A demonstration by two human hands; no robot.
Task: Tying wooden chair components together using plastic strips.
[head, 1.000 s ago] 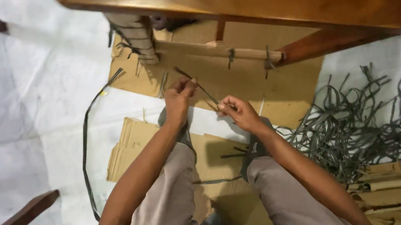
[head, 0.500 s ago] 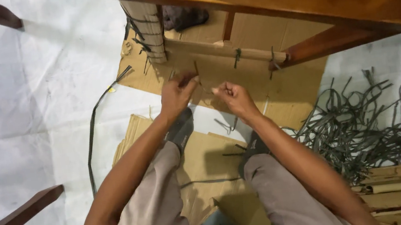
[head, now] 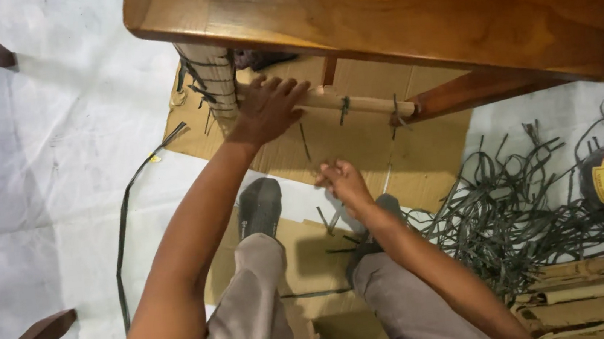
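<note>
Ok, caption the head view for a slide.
Left hand on cardboard-wrapped rail under wooden table; right hand pinches dark strap.

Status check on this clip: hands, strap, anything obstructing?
Left hand gripping the cardboard-wrapped rail. Right hand pinching a thin dark strap hanging from it. Loose strap pile lies right, clear of both.

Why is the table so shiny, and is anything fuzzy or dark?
Head view: light glares off the polished wooden table top; it is dark underneath it, by the cardboard-wrapped table leg; the right hand is slightly blurred, while the left hand on the wrapped rail looks sharper.
</note>
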